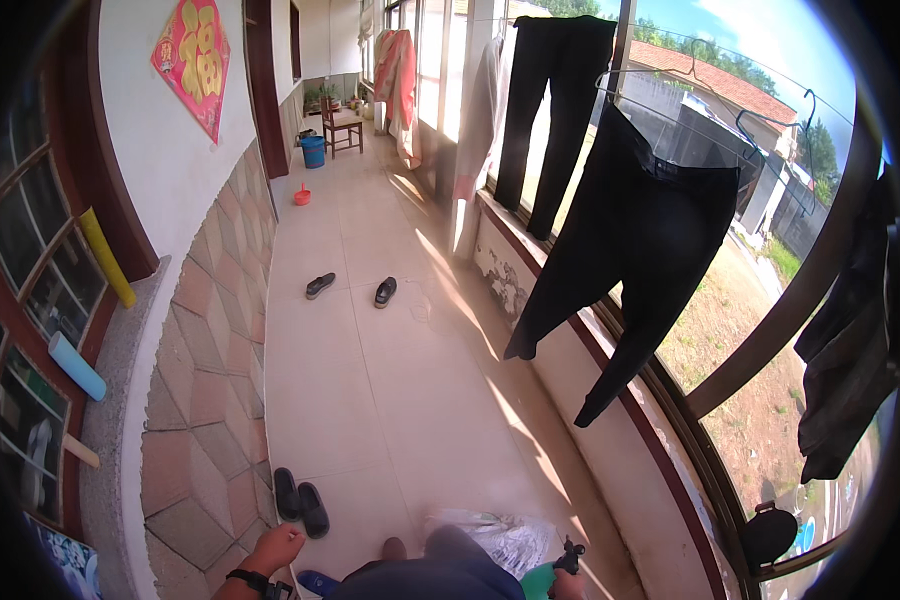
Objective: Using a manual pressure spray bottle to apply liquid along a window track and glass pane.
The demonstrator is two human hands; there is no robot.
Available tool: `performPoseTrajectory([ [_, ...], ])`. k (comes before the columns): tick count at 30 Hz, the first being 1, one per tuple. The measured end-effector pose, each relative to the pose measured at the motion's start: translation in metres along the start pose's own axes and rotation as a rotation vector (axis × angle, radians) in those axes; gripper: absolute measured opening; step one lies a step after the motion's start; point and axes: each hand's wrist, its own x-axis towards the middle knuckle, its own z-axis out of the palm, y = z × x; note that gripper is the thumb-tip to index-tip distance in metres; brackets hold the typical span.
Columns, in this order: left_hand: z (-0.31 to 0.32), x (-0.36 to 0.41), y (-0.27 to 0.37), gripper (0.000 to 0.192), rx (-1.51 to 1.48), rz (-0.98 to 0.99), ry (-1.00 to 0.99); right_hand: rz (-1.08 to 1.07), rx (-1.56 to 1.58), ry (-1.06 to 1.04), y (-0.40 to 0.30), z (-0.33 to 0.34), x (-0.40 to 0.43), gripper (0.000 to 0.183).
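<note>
Low in the view, my left hand is beside the stone-clad wall, its fingers curled in with nothing visible in them. A black band and a watch-like device are on that wrist. At the bottom right, my right hand grips a black nozzle-like fitting; the lower part of the hand is cut off by the frame. A green plastic container is just left of it, mostly hidden. Behind the container, a crumpled white woven plastic bag lies on the floor, next to my dark-clothed legs.
Black slippers lie by the left wall, with dark shoes farther ahead. Black trousers hang low along the windows at right. A red dipper, a blue bucket and a wooden chair stand down the corridor.
</note>
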Motion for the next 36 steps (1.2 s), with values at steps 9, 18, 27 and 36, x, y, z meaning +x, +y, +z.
performPoseTrajectory([
  [9, -0.106, 0.146, 0.182, 0.032, 0.004, 0.333, 0.044, 0.19, 0.536, -0.19, -0.029, 0.05, 0.047, 0.052],
  [18, -0.226, 0.285, 0.46, 0.023, -0.03, 0.8, 0.321, 0.027, 0.079, 0.158, -0.13, 0.118, 0.142, 0.052],
  [27, -0.304, 0.296, 0.788, 0.021, -0.096, 1.583, 0.492, -0.09, 0.43, 0.457, -0.283, 0.119, 0.188, 0.049],
  [36, -0.323, 0.271, 1.01, 0.039, -0.053, 2.108, 1.112, 0.095, 0.69, 0.589, -0.283, 0.171, 0.168, 0.053],
])
